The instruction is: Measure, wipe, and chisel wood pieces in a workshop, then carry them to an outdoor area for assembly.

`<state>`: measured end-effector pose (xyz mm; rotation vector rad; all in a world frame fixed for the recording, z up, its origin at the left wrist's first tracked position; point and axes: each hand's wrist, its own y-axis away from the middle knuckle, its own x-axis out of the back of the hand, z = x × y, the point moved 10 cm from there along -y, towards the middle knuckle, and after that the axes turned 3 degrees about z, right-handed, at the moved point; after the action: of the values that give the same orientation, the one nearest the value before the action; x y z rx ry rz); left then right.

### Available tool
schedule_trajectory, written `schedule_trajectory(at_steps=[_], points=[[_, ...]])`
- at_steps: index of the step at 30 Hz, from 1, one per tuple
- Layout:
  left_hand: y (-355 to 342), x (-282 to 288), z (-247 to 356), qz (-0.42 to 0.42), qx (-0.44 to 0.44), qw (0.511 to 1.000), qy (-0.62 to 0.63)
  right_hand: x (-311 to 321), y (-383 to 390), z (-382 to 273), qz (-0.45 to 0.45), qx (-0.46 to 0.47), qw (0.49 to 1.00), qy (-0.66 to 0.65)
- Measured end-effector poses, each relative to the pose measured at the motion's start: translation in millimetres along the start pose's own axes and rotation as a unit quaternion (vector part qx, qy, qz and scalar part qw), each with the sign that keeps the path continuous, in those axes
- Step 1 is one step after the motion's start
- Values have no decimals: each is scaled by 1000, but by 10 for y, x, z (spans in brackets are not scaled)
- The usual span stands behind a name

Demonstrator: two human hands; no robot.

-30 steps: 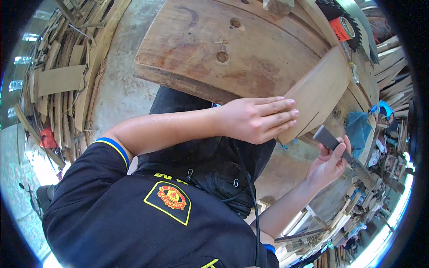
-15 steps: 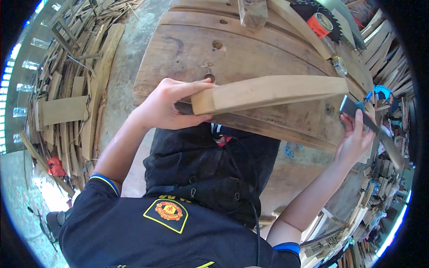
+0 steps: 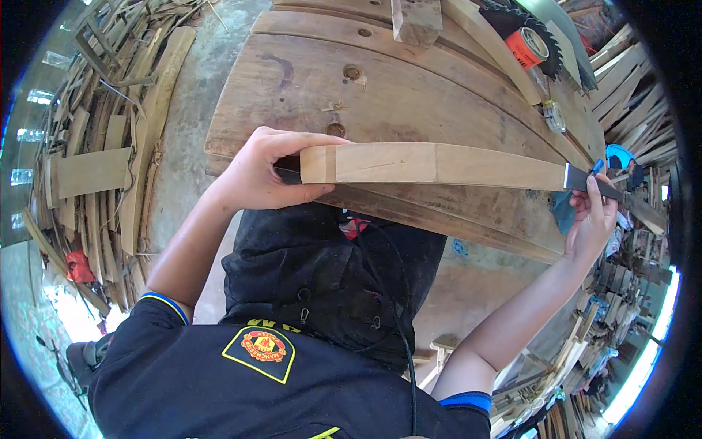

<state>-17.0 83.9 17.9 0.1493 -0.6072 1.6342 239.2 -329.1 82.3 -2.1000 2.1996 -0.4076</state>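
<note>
My left hand [image 3: 267, 170] grips the near-left end of a pale, gently curved wooden piece [image 3: 387, 162], thumb below and fingers above. The piece is held level across my front, over the workbench [image 3: 453, 95]. At its far right end my right hand [image 3: 594, 214] pinches a flat dark bar [image 3: 594, 187] with a bright edge, its exact kind unclear. That bright edge meets the tip of the wood. Part of the bar is hidden behind my fingers.
On the bench's far right lie a toothed circular saw blade [image 3: 559, 62], an orange-red can [image 3: 525, 48] and a small clear bottle [image 3: 553, 117]. A wooden block [image 3: 417, 25] stands at the back. Scrap wood piles [image 3: 95, 172] fill the floor at left, more at right.
The wooden piece has levelled out, its right end lowered. My right hand has moved slightly right, and the dark bar has turned into line with the wood's end, closing the gap.
</note>
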Motion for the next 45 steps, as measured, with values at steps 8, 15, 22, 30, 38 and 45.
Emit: schedule_trajectory(at_steps=[8,15,22,30,38,45], points=[[-33,-24,-14,-14,4,1000,-3,-408,390,-91,-79,3,997,5],[-12,-8,-1,-1,-10,1000,-10,-214,338,-152,51,-23,998,36],[13,-31,-60,2,30,999,25,-729,635,-362,-43,56,996,51],[27,-24,-22,11,-3,1000,-5,-885,828,-355,-60,35,998,13],[42,-53,25,17,-11,1000,-8,-1077,825,-490,-63,41,996,42],[26,-84,32,-5,-19,1000,14,-1445,1010,-652,-149,62,986,42]])
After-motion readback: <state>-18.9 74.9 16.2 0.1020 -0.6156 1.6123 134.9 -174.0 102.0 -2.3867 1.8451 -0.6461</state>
